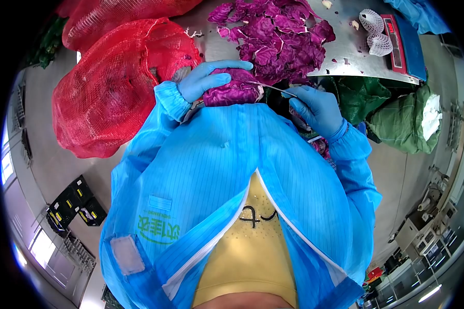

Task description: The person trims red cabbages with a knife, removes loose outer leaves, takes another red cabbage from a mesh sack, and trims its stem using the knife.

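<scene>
My left hand (pixel 207 80), in a blue glove, is wrapped over a head of red cabbage (pixel 234 90) close to my chest. In my right hand (pixel 317 109), also gloved in blue, is a knife (pixel 274 89) with a thin blade. The blade points left, and its tip reaches the upper side of the cabbage; whether it cuts in I cannot tell. My fingers hide the knife's handle. Just beyond the cabbage lies a pile of loose purple leaves (pixel 283 38) on the metal table (pixel 345 41).
Red mesh sacks (pixel 105 92) bulge at the left. On the table's right stand a red and blue scale (pixel 404 46) and white foam nets (pixel 379 44). Green sacks (pixel 404 118) are below the table edge at right. Black crates (pixel 76 201) sit farther off at left.
</scene>
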`<state>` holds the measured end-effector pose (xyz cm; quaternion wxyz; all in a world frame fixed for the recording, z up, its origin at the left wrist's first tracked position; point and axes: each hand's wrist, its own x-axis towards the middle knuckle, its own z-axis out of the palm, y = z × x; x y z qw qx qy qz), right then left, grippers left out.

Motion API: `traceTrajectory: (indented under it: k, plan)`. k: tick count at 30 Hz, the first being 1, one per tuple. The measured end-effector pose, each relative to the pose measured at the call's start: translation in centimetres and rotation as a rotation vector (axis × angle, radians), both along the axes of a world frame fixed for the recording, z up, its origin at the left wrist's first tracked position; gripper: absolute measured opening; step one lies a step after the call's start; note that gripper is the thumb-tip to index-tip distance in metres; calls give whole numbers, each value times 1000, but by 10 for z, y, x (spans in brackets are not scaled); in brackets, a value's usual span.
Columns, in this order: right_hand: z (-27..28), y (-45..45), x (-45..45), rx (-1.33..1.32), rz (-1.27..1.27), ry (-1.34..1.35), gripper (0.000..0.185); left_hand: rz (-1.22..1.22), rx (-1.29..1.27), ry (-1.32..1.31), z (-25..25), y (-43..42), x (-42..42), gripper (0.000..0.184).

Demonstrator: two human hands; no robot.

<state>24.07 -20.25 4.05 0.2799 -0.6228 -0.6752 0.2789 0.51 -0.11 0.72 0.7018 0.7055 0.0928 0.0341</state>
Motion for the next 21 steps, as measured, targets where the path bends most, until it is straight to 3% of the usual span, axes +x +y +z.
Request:
traceTrajectory:
  k: [13,21]
  plan:
    - [-4,-6,0,64,29,-190,12,7,-2,6,0,-2,1,69]
    - [4,-1,-5,120,-3,-590,13,-6,-72,30,4,-4,2,66]
